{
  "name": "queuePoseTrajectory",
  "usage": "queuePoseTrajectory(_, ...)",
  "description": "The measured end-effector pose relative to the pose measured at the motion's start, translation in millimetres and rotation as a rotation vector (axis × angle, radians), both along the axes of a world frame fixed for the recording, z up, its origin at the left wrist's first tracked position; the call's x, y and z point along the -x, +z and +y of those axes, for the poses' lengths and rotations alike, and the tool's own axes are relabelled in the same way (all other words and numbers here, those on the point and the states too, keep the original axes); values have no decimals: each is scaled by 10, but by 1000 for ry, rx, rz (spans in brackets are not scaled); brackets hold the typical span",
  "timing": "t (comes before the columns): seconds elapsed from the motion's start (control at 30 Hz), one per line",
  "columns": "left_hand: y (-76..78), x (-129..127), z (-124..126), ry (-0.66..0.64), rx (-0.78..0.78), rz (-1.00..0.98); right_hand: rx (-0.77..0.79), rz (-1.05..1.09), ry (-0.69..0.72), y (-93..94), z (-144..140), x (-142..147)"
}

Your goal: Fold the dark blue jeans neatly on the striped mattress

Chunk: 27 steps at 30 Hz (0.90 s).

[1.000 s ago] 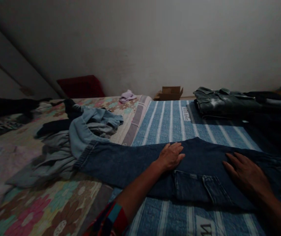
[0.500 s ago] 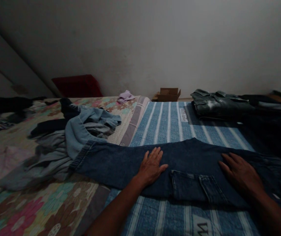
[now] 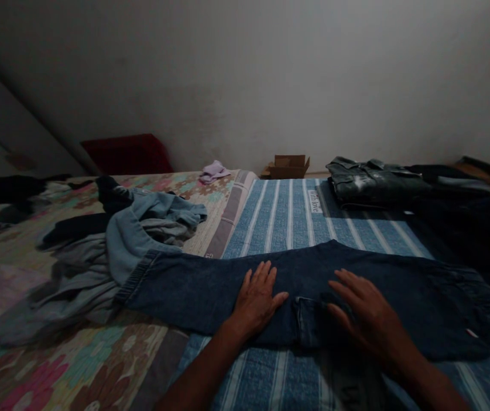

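Observation:
A pair of dark blue jeans lies stretched sideways across the bed, folded lengthwise, with an elastic cuff at the left end and a gathered part at the right. My left hand rests flat on the jeans near their middle, fingers extended and palm down. Over the patch pocket is my right hand, its fingers apart and holding nothing; it covers part of that pocket. Whether the right palm touches the cloth I cannot tell.
Rumpled grey and light blue clothes lie left of the jeans on a floral sheet. Folded dark garments are stacked at the back right on a blue striped sheet. A cardboard box and lilac cloth sit near the wall.
My right hand has moved left along the jeans, from their right part to over the pocket. My left hand stays flat in about the same spot. The view has shifted slightly.

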<state>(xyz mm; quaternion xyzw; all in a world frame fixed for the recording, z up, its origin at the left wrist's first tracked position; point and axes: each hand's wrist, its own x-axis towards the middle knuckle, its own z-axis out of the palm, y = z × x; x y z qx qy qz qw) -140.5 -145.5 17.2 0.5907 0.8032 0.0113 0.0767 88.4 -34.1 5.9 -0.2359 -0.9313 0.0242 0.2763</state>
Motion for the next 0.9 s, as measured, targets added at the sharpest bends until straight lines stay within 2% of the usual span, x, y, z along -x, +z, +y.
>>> queuePoseTrajectory(0.1, -15, -23, -42, -4, 20, -6, 132, -171, 125, 50, -306, 292)
queuePoseTrajectory(0.17, -54, 3, -46, -4, 15, 6, 246, -294, 145, 43, -410, 429)
queuePoseTrajectory(0.3, -140, 94, -20, 11, -26, 51, 394, -369, 156, 8, -441, 529)
queuePoseTrajectory(0.43, -138, 97, -34, 27, -64, 97, 458, -375, 183, 67, -401, 527)
queuePoseTrajectory(0.63, -94, -30, -149, 12, -65, 132, 494, -376, 150, 429, -259, 641)
queuePoseTrajectory(0.73, -141, -49, -167, 38, -17, 123, 426, -432, 134, 588, -128, 797)
queuePoseTrajectory(0.8, -168, -47, -166, 50, 14, 126, 362, -444, 144, 625, -26, 948)
queuePoseTrajectory(0.9, -179, -39, -171, 49, 22, 115, 301, -462, 150, 585, 122, 1220)
